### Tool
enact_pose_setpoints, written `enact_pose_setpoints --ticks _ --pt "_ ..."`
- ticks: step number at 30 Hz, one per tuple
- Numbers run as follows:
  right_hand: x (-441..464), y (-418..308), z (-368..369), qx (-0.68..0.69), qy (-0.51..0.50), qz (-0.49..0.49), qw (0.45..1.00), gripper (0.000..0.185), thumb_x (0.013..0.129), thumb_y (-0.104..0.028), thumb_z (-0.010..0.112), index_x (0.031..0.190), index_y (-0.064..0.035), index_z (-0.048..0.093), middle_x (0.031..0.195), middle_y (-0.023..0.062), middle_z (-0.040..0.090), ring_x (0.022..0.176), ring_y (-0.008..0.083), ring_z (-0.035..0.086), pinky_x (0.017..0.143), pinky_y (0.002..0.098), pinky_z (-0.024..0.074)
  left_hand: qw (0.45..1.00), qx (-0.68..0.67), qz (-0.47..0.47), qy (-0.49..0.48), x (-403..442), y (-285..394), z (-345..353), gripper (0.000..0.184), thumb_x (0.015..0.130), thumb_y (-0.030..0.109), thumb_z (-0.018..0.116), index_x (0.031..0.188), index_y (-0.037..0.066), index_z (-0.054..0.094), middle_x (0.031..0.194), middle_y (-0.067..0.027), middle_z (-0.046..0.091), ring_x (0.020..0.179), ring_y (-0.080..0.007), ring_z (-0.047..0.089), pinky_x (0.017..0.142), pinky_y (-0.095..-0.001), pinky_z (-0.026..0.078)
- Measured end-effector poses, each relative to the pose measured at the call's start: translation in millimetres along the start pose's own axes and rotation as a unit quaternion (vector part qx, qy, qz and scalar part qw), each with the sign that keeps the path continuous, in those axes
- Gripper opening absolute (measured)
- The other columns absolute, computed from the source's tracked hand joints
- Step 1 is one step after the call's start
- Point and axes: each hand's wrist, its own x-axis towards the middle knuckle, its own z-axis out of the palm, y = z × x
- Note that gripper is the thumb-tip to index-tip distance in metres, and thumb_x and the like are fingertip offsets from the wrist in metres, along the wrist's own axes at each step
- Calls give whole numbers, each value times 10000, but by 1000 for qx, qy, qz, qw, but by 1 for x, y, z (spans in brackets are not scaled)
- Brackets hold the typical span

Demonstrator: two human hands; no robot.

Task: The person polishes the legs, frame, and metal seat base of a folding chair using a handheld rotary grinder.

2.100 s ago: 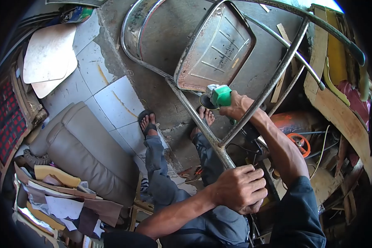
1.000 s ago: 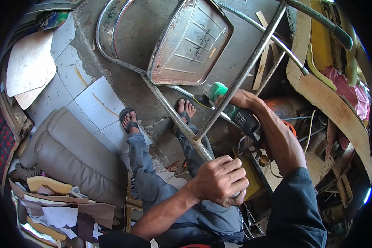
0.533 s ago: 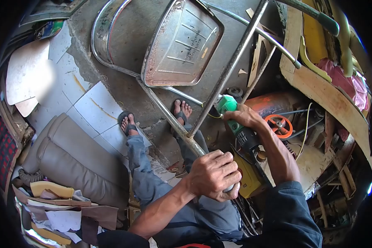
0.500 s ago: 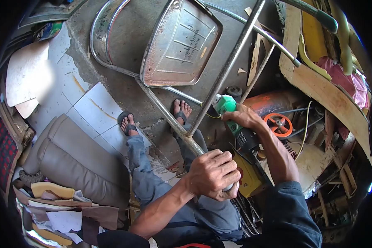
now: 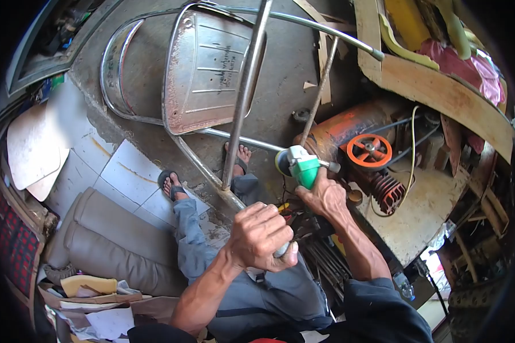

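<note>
A metal chair frame [image 5: 243, 108] of bare, worn tubes lies tipped over, its rusty seat pan [image 5: 209, 74] showing underside markings. My left hand [image 5: 263, 237] is wrapped round the end of one of its tubes, near my lap. To the right, my right hand [image 5: 324, 197] grips a green and silver angle grinder [image 5: 304, 167] by its head. The grinder's disc faces left, close to a thin chrome tube of the chair; whether they touch is hard to tell. Most of the grinder's body is hidden by my hand and forearm.
An orange compressor with a red wheel [image 5: 369, 151] stands at the right, beside a curved wooden panel [image 5: 440, 91]. Grey cushions [image 5: 120, 228] lie at the left, with scraps of foam and cloth below. Metal rods [image 5: 326, 260] are by my right leg. My sandalled feet are on the floor.
The view has shifted, so the chair appears further left. The grinder has turned, its disc now to the left of its head. My left hand still holds the tube.
</note>
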Motion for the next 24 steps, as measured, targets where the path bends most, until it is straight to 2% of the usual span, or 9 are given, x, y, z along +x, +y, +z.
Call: enact_pose_setpoints --ticks 3,5,7,9,15,20,24 --pt "-11 16 9 13 26 -2 1000 666 809 -466 684 1146 62 459 957 336 699 881 476 709 828 550 539 1000 17 4 -18 5 1 -7 220 635 233 661 564 88 512 541 -41 415 479 -216 440 475 -354 355" --pt "-15 17 25 10 63 -28 998 642 797 -423 728 1131 44 439 902 307 700 805 463 713 747 565 550 997 37 -2 -63 5 5 -16 251 684 242 664 576 90 496 562 -39 408 517 -208 452 501 -344 361" --pt "-30 14 36 63 70 -59 994 640 801 -419 720 1150 34 431 893 301 698 789 460 712 721 562 555 997 28 3 -74 4 4 -22 265 684 247 656 564 90 480 553 -41 393 494 -207 431 484 -347 348" --pt "-55 12 36 76 51 -65 994 653 791 -389 724 1201 22 425 941 308 689 800 463 708 714 570 555 991 36 11 -127 6 6 -38 276 689 249 643 558 91 459 550 -42 388 479 -206 418 471 -356 337" --pt "-93 21 52 88 34 -61 994 735 775 -372 735 1290 41 410 956 296 690 794 468 702 709 566 556 988 45 4 -151 -8 -1 -86 238 607 220 613 561 89 420 555 -39 351 482 -212 391 473 -369 332" --pt "-91 -3 65 131 58 -75 987 651 762 -353 749 1192 21 435 951 295 688 799 464 701 707 548 560 972 61 -33 -226 -28 -1 -144 186 554 195 594 566 78 450 556 -50 341 486 -232 382 494 -373 312" --pt "-83 -27 72 128 59 -78 987 587 777 -363 725 1131 16 449 913 293 696 795 465 701 699 556 554 967 87 -31 -237 -50 -4 -174 198 544 198 603 562 79 446 557 -49 337 488 -232 380 497 -367 298"
